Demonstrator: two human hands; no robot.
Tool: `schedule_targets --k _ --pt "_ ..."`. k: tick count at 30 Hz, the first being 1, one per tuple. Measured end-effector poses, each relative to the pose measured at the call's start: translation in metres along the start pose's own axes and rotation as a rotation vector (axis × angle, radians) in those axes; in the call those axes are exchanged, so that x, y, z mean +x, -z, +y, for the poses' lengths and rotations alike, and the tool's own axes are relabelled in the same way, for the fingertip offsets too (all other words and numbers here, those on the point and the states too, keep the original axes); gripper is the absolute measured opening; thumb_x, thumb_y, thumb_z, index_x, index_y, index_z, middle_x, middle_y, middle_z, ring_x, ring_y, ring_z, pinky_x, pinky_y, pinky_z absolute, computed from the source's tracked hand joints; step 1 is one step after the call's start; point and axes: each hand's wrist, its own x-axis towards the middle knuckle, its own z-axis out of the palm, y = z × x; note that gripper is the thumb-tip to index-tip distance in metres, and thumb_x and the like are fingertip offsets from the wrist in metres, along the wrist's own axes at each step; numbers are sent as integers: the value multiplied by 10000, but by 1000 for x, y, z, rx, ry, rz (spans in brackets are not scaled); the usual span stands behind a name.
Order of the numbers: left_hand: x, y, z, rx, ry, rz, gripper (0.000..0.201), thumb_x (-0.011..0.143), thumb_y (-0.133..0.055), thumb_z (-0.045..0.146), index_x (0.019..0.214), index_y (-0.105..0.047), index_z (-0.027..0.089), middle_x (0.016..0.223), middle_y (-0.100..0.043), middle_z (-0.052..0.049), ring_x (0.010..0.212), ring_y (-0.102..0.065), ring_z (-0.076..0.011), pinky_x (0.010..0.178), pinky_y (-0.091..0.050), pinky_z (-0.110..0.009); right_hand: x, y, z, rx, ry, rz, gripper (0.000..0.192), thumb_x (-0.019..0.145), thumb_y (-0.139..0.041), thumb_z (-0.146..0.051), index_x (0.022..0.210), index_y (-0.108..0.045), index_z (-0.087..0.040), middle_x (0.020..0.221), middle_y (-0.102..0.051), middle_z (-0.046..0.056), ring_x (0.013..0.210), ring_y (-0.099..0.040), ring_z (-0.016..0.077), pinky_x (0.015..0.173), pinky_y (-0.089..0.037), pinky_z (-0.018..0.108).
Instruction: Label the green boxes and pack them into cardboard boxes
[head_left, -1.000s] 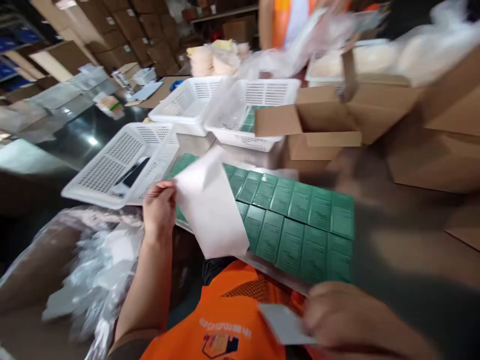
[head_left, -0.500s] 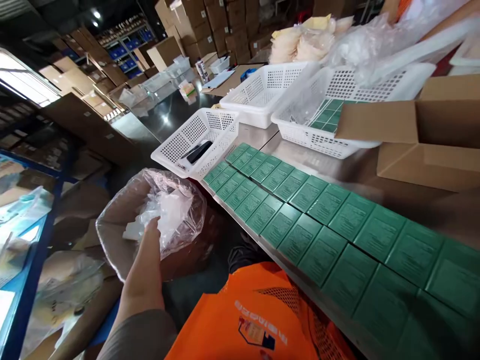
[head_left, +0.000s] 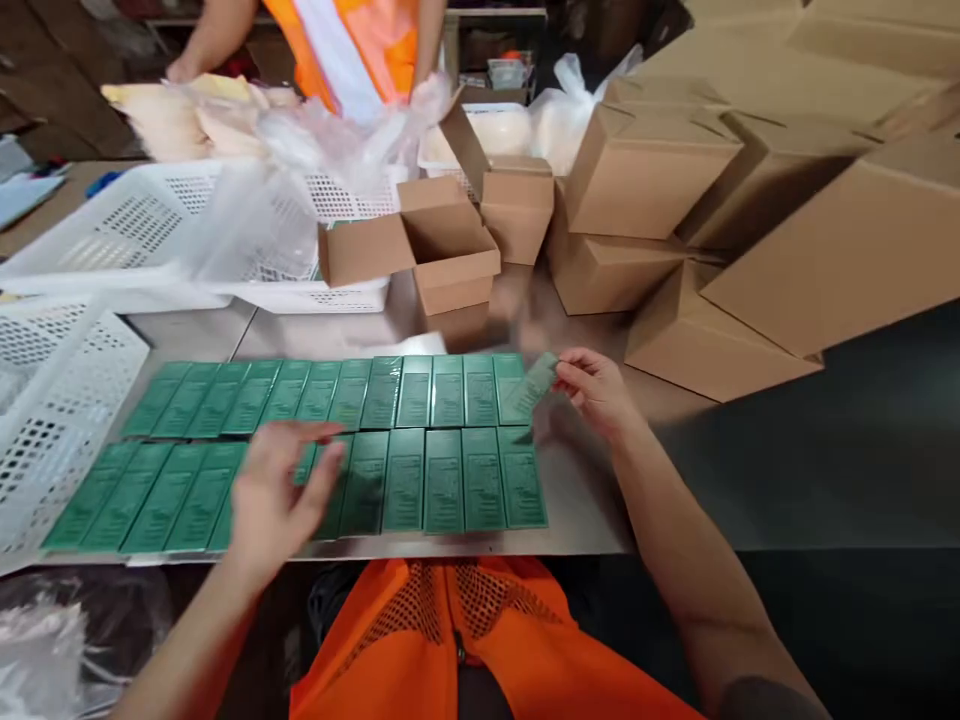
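Note:
Two long rows of flat green boxes (head_left: 405,480) with faint printed panels lie side by side along the front of the metal table. My right hand (head_left: 596,388), at the right end of the back row, pinches a thin, see-through greenish piece (head_left: 538,385) with faint print. That piece is tilted over the last box's edge; whether it is a film or a label I cannot tell. Over the middle-left of the front row is my left hand (head_left: 281,495), blurred, thumb and forefinger apart, nothing visible between them. It hides some boxes beneath.
White perforated baskets (head_left: 112,215) stand behind and left of the rows, one with clear plastic bags (head_left: 337,140). An open carton (head_left: 454,260) and several brown boxes (head_left: 652,170) fill the right back. Across the table is a person in an orange vest (head_left: 360,50). A plastic-lined bin (head_left: 112,620) sits lower left.
The view has swung right, from the plastic-lined bin to the table. My left hand has left the bin and is over the green boxes. My right hand has come into view with the thin piece.

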Motion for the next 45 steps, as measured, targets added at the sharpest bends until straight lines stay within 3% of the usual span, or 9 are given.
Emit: schedule_targets --k 2,5,9,13,19,27,33,45 --pt "20 -25 32 -122 -51 -210 251 941 -551 425 993 -713 241 935 -736 -33 859 -667 -205 812 -536 -348 -2 0 2 34 -58 -45 400 538 -875 -507 679 -627 -226 589 -587 -36 511 -529 113 516 -459 267" --pt "48 -71 73 -266 -7 -535 360 944 -505 487 1038 -720 213 879 -742 -30 744 -656 -176 699 -493 -296 -4 4 -1 71 -116 -105 385 506 -894 -470 685 -673 -211 601 -609 -30 520 -523 106 513 -444 256" --pt "65 -114 100 -313 50 -714 422 920 -486 557 795 -672 199 673 -664 -4 615 -578 -157 590 -411 -270 -5 8 -2 82 -157 -145 340 528 -895 -421 709 -719 -193 630 -633 -20 558 -535 104 537 -444 250" --pt "64 -128 109 -261 193 -690 351 909 -500 473 684 -558 210 598 -631 8 492 -534 -132 529 -385 -260 -1 0 9 64 -104 -85 309 606 -843 -437 770 -746 -194 700 -674 -8 628 -556 119 567 -450 247" --pt "68 -137 115 -193 370 -751 339 936 -486 431 698 -582 209 505 -605 34 388 -561 -124 504 -418 -249 11 -14 37 -148 14 9 248 748 -735 -415 836 -769 -185 787 -734 20 707 -615 151 643 -463 264" --pt "71 -142 110 -115 374 -792 347 931 -504 407 649 -569 216 476 -597 36 391 -579 -138 558 -452 -269 9 -16 36 -377 3 18 135 817 -724 -306 845 -780 -187 783 -744 6 710 -618 151 685 -443 271" --pt "72 -146 110 -20 319 -796 358 929 -487 427 649 -577 223 473 -613 18 438 -611 -162 588 -440 -278 4 -20 35 -519 106 78 66 841 -699 -216 823 -761 -203 828 -737 11 744 -623 157 727 -460 280" --pt "76 -148 110 27 318 -831 367 918 -491 450 651 -603 225 471 -614 1 483 -629 -181 607 -449 -282 3 -21 39 -586 144 109 67 855 -680 -215 826 -740 -212 807 -698 15 728 -596 158 696 -466 277"
